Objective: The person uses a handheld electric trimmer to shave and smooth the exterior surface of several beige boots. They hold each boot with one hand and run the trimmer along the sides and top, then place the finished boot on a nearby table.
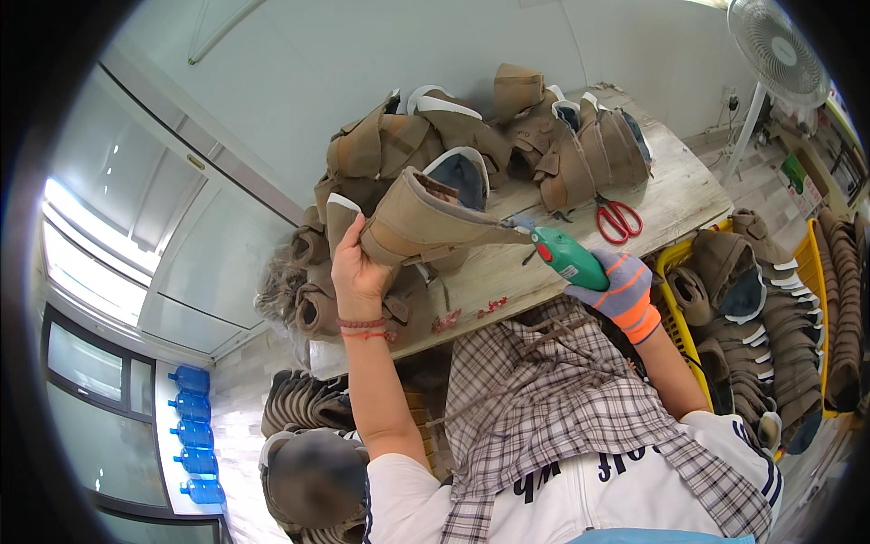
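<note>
My left hand [361, 276], bare with red bracelets at the wrist, is closed on a brown boot upper [412, 222] with a dark lining and a white edge. It holds the upper tilted above the workbench [681, 181]. A grey and orange glove covers my right hand [625, 295], which is wrapped round a green hand-held power tool [571, 258]. The tool's small head meets the narrow right end of the upper; its exact contact is too small to make out. Red-handled scissors [618, 221] lie on the bench just beyond the tool.
More brown uppers [385, 140] are heaped along the bench's far side. To my right, yellow crates [684, 313] hold stacked uppers [748, 335]. A white fan [779, 50] stands at the far right. Blue water jugs [195, 435] line the left, and more uppers [308, 403] sit below the bench.
</note>
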Motion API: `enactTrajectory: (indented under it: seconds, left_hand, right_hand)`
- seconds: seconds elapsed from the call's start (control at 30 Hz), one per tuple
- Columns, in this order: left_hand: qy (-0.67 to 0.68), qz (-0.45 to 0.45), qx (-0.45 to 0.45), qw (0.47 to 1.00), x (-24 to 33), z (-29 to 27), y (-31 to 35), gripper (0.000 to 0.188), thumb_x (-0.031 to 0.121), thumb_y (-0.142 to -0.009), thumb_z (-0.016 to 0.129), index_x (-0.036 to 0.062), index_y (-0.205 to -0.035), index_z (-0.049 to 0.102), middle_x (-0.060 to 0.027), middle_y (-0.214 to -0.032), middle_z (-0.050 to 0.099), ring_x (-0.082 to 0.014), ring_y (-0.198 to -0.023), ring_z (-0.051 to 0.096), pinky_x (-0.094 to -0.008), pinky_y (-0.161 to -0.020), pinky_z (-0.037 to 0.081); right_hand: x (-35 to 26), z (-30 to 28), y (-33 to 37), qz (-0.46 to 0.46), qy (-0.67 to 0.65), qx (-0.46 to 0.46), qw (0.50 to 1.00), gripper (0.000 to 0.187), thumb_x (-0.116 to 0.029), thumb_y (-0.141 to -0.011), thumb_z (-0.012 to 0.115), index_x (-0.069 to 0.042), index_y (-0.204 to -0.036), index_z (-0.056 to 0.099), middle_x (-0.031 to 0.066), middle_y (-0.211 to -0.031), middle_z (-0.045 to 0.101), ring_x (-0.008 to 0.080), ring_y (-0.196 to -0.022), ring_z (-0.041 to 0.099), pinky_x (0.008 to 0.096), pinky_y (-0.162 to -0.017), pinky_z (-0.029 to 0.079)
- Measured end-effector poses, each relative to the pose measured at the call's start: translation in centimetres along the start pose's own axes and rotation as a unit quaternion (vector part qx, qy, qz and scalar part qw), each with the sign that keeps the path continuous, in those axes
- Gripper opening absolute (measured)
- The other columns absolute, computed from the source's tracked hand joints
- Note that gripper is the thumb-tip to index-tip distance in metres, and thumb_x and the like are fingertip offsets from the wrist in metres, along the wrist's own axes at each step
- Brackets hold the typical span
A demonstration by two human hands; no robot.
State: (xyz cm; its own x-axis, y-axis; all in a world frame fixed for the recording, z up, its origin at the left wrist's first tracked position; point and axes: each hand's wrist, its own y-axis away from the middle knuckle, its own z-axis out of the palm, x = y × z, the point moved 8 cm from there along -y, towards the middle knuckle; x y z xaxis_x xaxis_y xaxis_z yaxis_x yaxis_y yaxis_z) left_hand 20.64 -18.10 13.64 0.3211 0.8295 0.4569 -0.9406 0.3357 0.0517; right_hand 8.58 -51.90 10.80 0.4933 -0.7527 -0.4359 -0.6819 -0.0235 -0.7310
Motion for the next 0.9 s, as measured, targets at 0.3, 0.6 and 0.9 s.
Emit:
enactTrajectory:
  seconds: [0.3, 0.6, 0.9]
  left_hand:
    - [0.020, -0.024, 0.008, 0.999, -1.7, -0.6, -0.9, 0.040, 0.019, -0.096, 0.044, -0.0102, -0.124, 0.043, -0.0242, -0.128, 0.049, -0.0360, -0.119, 0.048, -0.0484, -0.103, 0.037]
    - [-0.021, 0.015, -0.005, 1.000, -5.5, 2.6, -0.7, 0.038, 0.014, -0.096, 0.041, -0.0098, -0.127, 0.041, -0.0233, -0.131, 0.046, -0.0344, -0.122, 0.046, -0.0486, -0.103, 0.036]
    - [-0.121, 0.156, -0.070, 0.978, -7.9, 6.0, 2.3, 0.038, 0.004, -0.093, 0.044, -0.0038, -0.131, 0.041, -0.0155, -0.134, 0.046, -0.0292, -0.124, 0.044, -0.0461, -0.106, 0.034]
  right_hand:
    - [-1.2, 0.2, -0.3, -0.002, -0.033, -0.030, 0.999, 0.043, -0.037, -0.056, 0.083, -0.009, -0.085, 0.067, 0.0107, -0.067, 0.061, 0.0294, -0.058, 0.057, 0.0356, -0.053, 0.047]
    - [-1.5, -0.4, -0.8, 0.012, -0.083, 0.009, 0.996, 0.044, -0.037, -0.056, 0.084, -0.009, -0.084, 0.066, 0.0107, -0.067, 0.062, 0.0295, -0.059, 0.059, 0.0352, -0.054, 0.047]
    - [-1.3, -0.1, -1.0, 0.077, -0.127, -0.008, 0.989, 0.048, -0.038, -0.058, 0.083, -0.006, -0.090, 0.067, 0.0127, -0.072, 0.064, 0.0294, -0.062, 0.062, 0.0346, -0.057, 0.049]
